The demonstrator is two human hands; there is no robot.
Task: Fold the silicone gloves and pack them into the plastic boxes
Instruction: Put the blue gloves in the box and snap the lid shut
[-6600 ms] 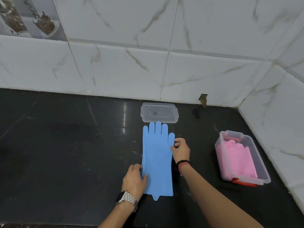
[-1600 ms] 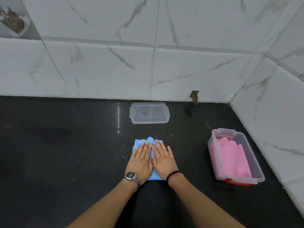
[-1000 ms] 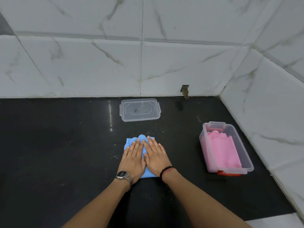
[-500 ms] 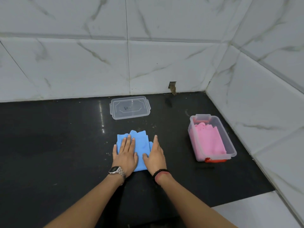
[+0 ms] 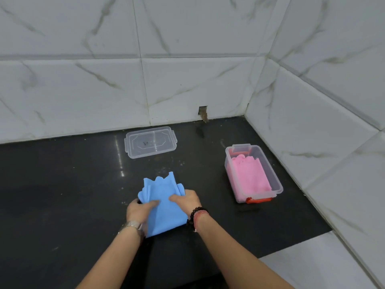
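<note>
Gripping from both sides, near the front edge of the glossy black stone counter (image 5: 62,205): left hand (image 5: 139,211), with a metal wristwatch (image 5: 133,225), and right hand (image 5: 186,200), with a dark beaded bracelet (image 5: 194,214), each pinching the folded sky-blue silicone glove (image 5: 162,202), thumbs on top, fingers curled under the side edges. Lifting, apparently, the near fold off the counter, with the scalloped fingertip end pointing away toward the wall. Sitting apart from one another, the hands, with blue silicone showing between them. Finishing the fold and starting the carry, by the look of it: the step in hand being the transfer of the blue bundle to a box. Waiting to the right, well apart from the glove, a clear rectangular plastic box with red clips (image 5: 277,184), open-topped and already holding a folded pink silicone glove (image 5: 249,177). Lying farther back, near the white marble-look tiled wall (image 5: 187,80), a flat clear plastic lid (image 5: 150,141), with no second empty box in view. Calling next, probably, for keeping the pinch firm so the springy silicone does not unfold, swinging the bundle rightward over the box rim, and lowering it flat on the pink one.
</note>
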